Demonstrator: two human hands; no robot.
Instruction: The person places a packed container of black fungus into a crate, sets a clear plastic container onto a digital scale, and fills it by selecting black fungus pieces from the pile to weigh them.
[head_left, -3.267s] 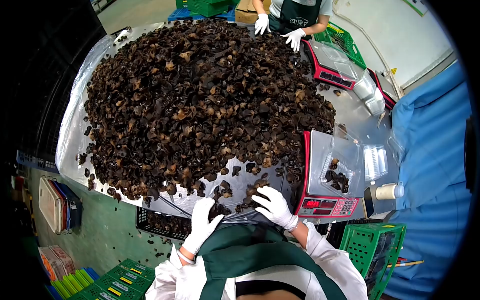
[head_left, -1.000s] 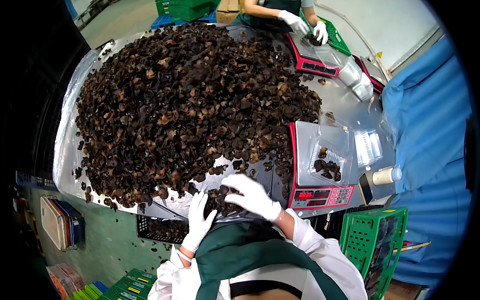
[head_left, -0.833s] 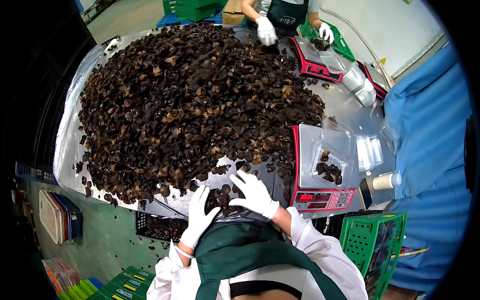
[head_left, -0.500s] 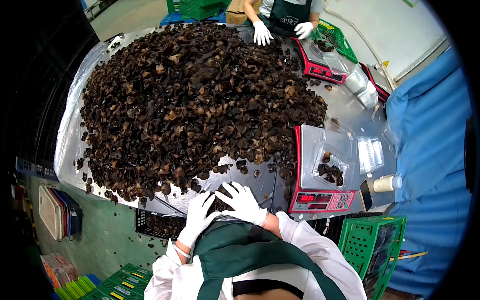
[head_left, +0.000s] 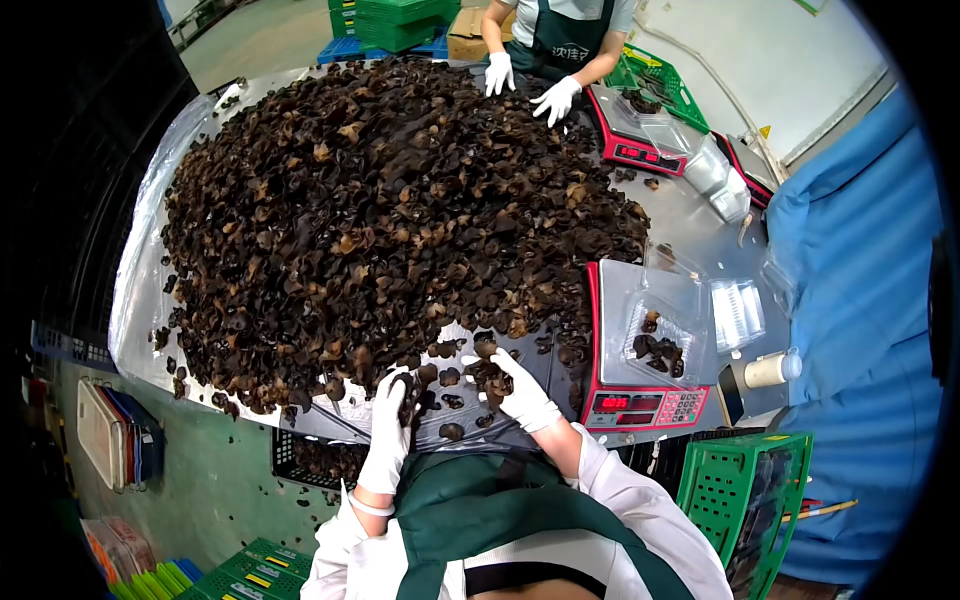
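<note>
A large heap of dark brown wood ear mushrooms covers most of the metal table. At its near edge, my white-gloved left hand has its fingers curled against a few dark mushroom pieces. My right hand, also gloved, grips a small clump of wood ear mushrooms. Several loose pieces lie on the table between the hands. To the right stands a red scale bearing a clear plastic tray with some mushrooms in it.
Across the table, a person in a green apron has both gloved hands at the heap, beside a second red scale. Stacked clear trays and a pale cylinder lie right. A green crate stands below the table's right side.
My hands have moved apart, and mushroom pieces now show in them and between them. The right hand has shifted right and forward. The other person's hands have moved too.
</note>
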